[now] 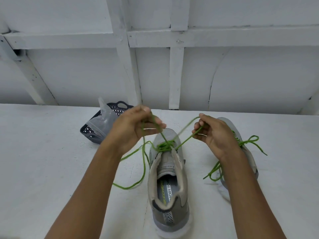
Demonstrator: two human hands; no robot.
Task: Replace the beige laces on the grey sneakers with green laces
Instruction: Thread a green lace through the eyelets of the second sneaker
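A grey mesh sneaker with beige lining (168,178) is stood upright, heel nearest the viewer. A thin green lace (165,146) is threaded at its upper eyelets, both strands being raised above it, slack trailing leftwards. A second grey sneaker (226,121) is set to the right, partly hidden, its green lace (244,143) tied in a bow.

On the insole (170,188) of the near grey sneaker (168,213): green "SKECHERS" lettering, partly hidden, beside "MORY FOA" in dark capitals, cut off both ends.
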